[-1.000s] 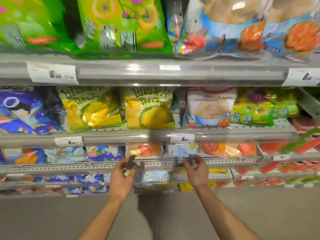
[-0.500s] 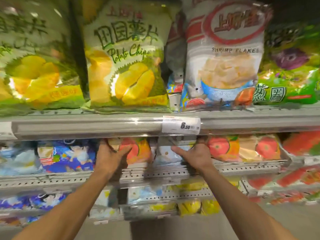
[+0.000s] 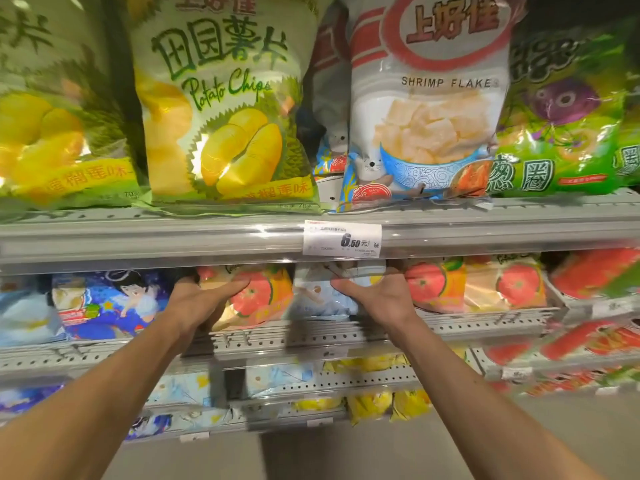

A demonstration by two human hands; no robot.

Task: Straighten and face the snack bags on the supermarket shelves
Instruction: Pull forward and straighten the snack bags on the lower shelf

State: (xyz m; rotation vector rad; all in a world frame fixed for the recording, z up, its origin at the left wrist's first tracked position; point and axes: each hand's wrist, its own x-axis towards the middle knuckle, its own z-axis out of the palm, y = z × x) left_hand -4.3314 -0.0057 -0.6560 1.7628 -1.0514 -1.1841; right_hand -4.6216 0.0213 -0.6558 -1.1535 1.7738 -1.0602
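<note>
While both hands reach under the shelf rail at mid frame, the step in hand looks like facing the bags on the lower shelf. The left hand (image 3: 199, 299) lies thumb out against a tomato bag (image 3: 258, 296); its fingers run behind the bag, so I cannot tell how far that grip closes. The right hand (image 3: 375, 297) holds a pale blue bag (image 3: 318, 296), thumb across its front, fingers probably curled behind it. Next, each bag needs pulling forward and standing square to the shelf edge (image 3: 311, 337). Above, at upper centre, a yellow bag (image 3: 221, 109) reads "Potato Chips"; right of it a white bag (image 3: 429, 109) reads "SHRIMP FLAKES". The price tag (image 3: 342, 238) shows 6.50.
</note>
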